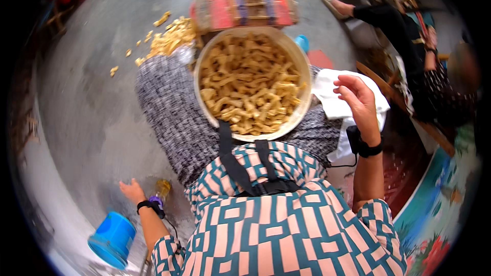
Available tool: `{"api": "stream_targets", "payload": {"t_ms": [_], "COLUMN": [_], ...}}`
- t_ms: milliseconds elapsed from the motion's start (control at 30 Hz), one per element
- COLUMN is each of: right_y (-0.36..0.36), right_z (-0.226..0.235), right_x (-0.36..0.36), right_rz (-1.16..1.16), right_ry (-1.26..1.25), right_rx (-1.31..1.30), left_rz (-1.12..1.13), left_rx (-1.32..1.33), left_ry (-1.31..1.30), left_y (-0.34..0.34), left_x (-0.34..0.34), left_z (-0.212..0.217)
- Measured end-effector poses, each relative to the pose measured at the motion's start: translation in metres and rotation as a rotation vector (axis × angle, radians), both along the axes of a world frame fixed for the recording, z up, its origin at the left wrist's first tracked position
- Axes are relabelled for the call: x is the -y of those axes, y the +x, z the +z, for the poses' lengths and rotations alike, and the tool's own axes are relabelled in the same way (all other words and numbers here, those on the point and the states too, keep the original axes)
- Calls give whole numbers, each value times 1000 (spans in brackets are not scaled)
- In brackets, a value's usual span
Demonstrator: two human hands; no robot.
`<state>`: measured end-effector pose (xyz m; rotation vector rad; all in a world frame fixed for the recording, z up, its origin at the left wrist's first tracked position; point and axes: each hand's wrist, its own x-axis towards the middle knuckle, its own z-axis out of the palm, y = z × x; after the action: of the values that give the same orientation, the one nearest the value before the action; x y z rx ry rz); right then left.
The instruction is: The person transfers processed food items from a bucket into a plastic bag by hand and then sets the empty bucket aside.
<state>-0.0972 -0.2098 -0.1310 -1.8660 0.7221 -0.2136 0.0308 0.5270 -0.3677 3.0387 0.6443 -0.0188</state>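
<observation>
My right hand [358, 99] is raised over a white cloth [332, 84] that lies across my right thigh; its fingers are loosely bent and apart, with nothing seen in them. Down at my left side, my left hand [133, 191] reaches low over the floor, fingers spread and slightly blurred. Beside it is a small bottle-like thing [162, 190], yellow with a purple part. Between my knees stands a round whitish tub [307, 74] filled with wavy yellow-brown pieces [245, 82]; neither hand touches it.
A blue bucket [113, 235] is near my left forearm. More yellow pieces [174, 36] lie heaped and scattered on the grey floor beyond my left knee. A striped wooden bench [220, 0] stands beyond the tub. At right, another person [434, 71] sits behind a wooden bar [409, 110].
</observation>
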Motion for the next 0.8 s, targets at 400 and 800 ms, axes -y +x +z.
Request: {"api": "stream_targets", "payload": {"t_ms": [400,800], "right_y": [-148,-180], "right_z": [-29,-48], "right_x": [60,51], "right_rz": [-301,-259], "right_ry": [-929,-958], "right_rx": [-384,-504], "left_rz": [-544,-836], "left_rx": [317,196], "left_ry": [-861,-1021], "left_y": [174,163], "left_x": [234,375], "left_z": [89,186]}}
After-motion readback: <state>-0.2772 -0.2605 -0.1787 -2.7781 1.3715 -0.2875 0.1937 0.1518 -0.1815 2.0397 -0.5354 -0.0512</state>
